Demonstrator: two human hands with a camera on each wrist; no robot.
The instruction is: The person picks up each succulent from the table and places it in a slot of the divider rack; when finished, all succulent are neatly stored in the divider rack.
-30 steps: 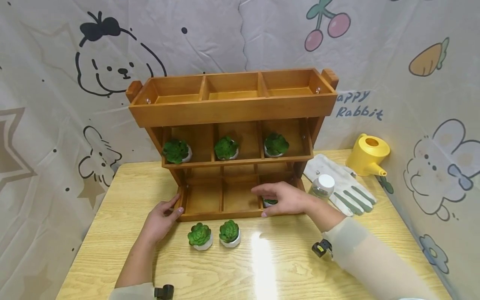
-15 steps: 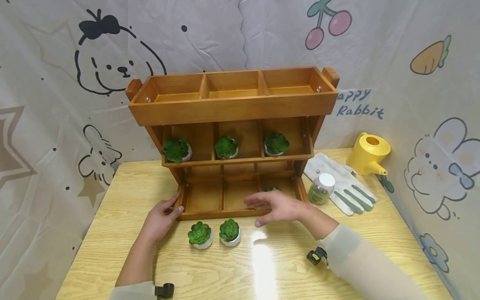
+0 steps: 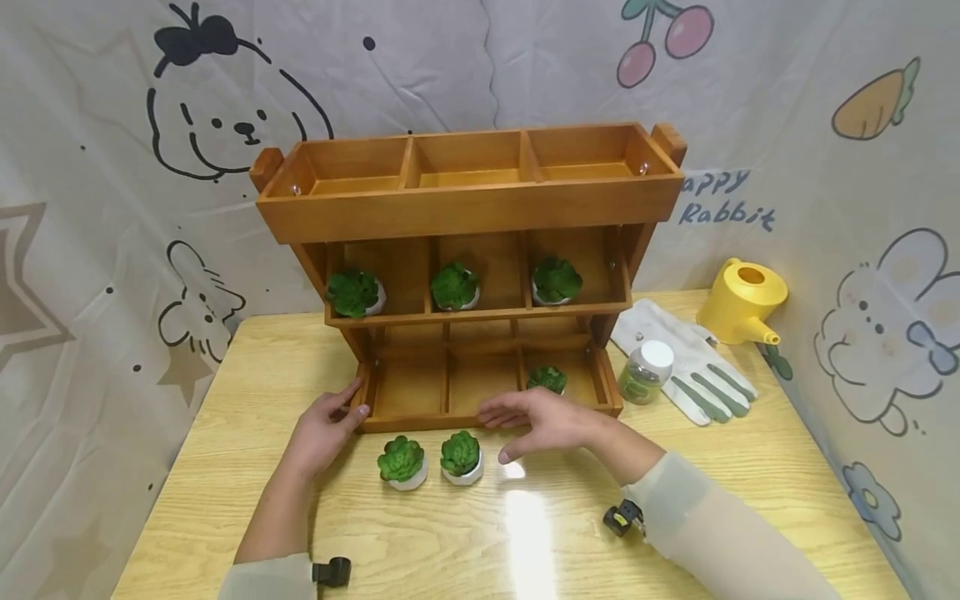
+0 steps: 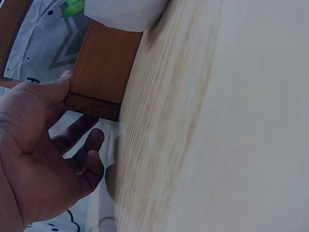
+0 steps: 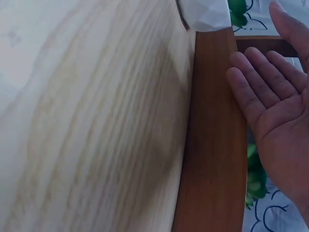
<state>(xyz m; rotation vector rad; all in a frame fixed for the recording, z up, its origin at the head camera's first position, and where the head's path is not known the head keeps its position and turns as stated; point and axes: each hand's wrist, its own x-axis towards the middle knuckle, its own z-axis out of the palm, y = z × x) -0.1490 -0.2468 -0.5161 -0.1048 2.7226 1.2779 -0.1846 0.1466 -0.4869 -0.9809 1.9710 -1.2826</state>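
A three-tier wooden planter shelf (image 3: 468,210) stands on the table, each tier split into three compartments. My left hand (image 3: 318,437) grips the bottom tier's left front corner, its thumb against the corner in the left wrist view. My right hand (image 3: 547,425) hovers over the bottom tier's front edge with fingers extended, holding nothing. Behind it, a potted succulent (image 3: 546,379) sits in the bottom right compartment, partly hidden. Two more succulents in white pots, the left one (image 3: 402,462) and the right one (image 3: 461,457), stand on the table before the shelf; the right one is nearest my right hand.
In the middle tier, each compartment holds a succulent, including the centre one (image 3: 455,286). To the shelf's right are a lidded clear jar (image 3: 645,373), a pair of gardening gloves (image 3: 686,362) and a yellow watering can (image 3: 741,302). A printed curtain (image 3: 420,67) hangs behind.
My right hand has moved left and toward me from the bottom right compartment, uncovering the succulent there. My left hand stays on the shelf corner.
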